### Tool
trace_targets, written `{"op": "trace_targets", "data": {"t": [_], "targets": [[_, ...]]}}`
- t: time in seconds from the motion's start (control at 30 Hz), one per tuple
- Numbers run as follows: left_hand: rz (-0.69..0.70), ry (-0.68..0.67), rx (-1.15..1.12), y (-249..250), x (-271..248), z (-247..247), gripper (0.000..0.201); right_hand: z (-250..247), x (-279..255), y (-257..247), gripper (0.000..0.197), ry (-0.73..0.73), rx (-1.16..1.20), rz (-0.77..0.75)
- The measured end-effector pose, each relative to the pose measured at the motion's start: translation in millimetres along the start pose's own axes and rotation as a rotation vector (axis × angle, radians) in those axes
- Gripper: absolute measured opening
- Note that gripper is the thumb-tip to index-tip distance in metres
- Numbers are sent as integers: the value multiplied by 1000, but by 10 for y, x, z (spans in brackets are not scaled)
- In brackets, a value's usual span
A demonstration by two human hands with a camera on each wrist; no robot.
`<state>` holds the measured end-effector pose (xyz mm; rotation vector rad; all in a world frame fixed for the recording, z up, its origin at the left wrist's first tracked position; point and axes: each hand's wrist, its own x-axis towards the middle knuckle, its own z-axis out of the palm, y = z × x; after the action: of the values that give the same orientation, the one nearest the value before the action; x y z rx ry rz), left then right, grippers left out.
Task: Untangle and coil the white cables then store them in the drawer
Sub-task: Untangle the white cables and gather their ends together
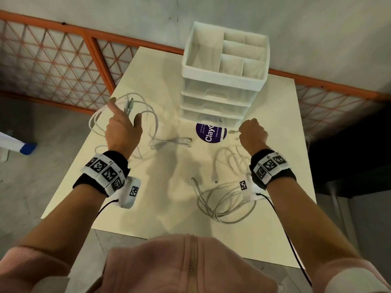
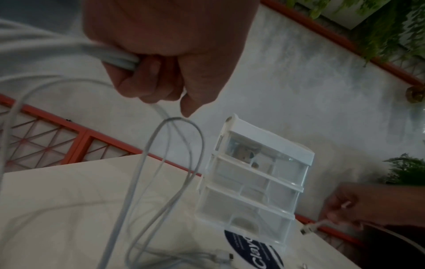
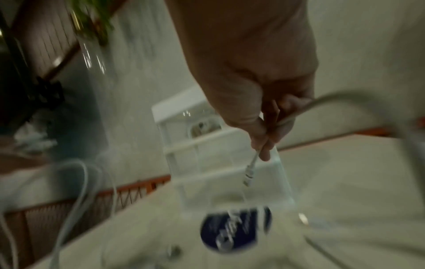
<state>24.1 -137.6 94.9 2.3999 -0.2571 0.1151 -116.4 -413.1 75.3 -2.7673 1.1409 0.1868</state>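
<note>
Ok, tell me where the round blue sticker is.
In the head view the round blue sticker lies flat on the table, right at the foot of the drawer unit, between the left hand and the right hand.

The left hand (image 2: 170, 45) fills the top of the frame, its curled fingers (image 2: 147, 81) closed round a bunch of white cables (image 2: 119, 60). Long loops (image 2: 161, 163) hang from the grip down to the pale tabletop (image 2: 57, 209), where two metal plugs (image 2: 230, 256) lie. Beyond stands a clear drawer unit (image 2: 255, 180) with white frames, on a round blue sticker (image 2: 248, 251). At the right edge the right hand (image 2: 345, 205) pinches a cable end (image 2: 308, 229).
</note>
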Motion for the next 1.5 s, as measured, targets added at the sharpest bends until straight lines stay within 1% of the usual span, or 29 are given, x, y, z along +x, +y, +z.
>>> {"op": "trace_targets", "data": {"t": [0.03,0.1,0.17,0.2,0.23,0.3,0.37,0.43,0.47,0.57,0.6,0.63,0.7,0.73,0.8,0.87,0.93,0.97,1.0,1.1,1.13,1.17,1.2,1.23,1.3,1.37,1.43,1.5], "targets": [[33,14,-90,51,-2,-7,57,-101,29,-24,27,-8,115,-12],[61,-12,-271,191,-7,-16,46,-292,55,-100,24,-34,392,-80],[70,-106,-401,323,-15,12,27,-495,-38,-257,19,-119,683,-146],[80,-165,-464,371,-23,34,23,-587,-115,-353,17,-181,816,-181],[89,-233,-538,421,-35,49,24,-673,-202,-458,15,-231,913,-231],[69,-386,-700,509,-85,71,30,-781,-362,-648,14,-275,997,-351],[57,-514,-794,576,-138,88,33,-814,-483,-810,14,-283,1012,-440],[72,-585,-852,628,-194,95,30,-798,-560,-935,16,-280,1009,-480],[80,-597,-874,637,-214,95,31,-780,-586,-981,16,-273,1014,-488],[114,-563,-867,640,-235,100,31,-702,-613,-1029,24,-238,1044,-493],[124,-526,-856,642,-236,102,30,-674,-613,-1003,26,-270,1025,-497],[121,-468,-855,646,-232,98,29,-649,-621,-956,27,-336,983,-505],[85,-317,-889,638,-176,65,26,-552,-617,-779,29,-486,838,-531],[57,-250,-934,622,-128,35,24,-479,-606,-646,33,-537,773,-543],[3,-160,-1076,569,-21,-45,23,-301,-572,-323,37,-592,723,-530],[-34,-133,-1189,537,46,-109,29,-138,-539,-6,38,-596,772,-442],[-36,-188,-1189,560,-2,-105,34,-63,-515,221,37,-565,813,-351],[-6,-236,-1140,587,-66,-76,34,-70,-500,278,36,-546,818,-331],[51,-282,-1044,609,-138,-26,32,-102,-483,287,34,-523,808,-329],[316,-456,-656,700,-384,150,18,-335,-464,103,30,-438,742,-397],[354,-528,-594,735,-451,211,13,-442,-470,2,30,-406,724,-432],[364,-591,-582,770,-504,249,13,-547,-481,-109,30,-376,720,-472],[371,-637,-586,793,-536,288,13,-649,-498,-207,30,-351,728,-507],[387,-650,-587,820,-555,304,7,-735,-516,-284,30,-330,749,-529],[414,-581,-572,846,-540,303,21,-842,-541,-355,29,-308,819,-539],[400,-476,-588,836,-466,264,29,-824,-543,-316,30,-345,869,-536],[355,-300,-621,802,-326,190,33,-681,-532,-189,31,-417,822,-525],[276,-127,-641,734,-140,89,33,-480,-511,-10,31,-478,766,-463]]}}
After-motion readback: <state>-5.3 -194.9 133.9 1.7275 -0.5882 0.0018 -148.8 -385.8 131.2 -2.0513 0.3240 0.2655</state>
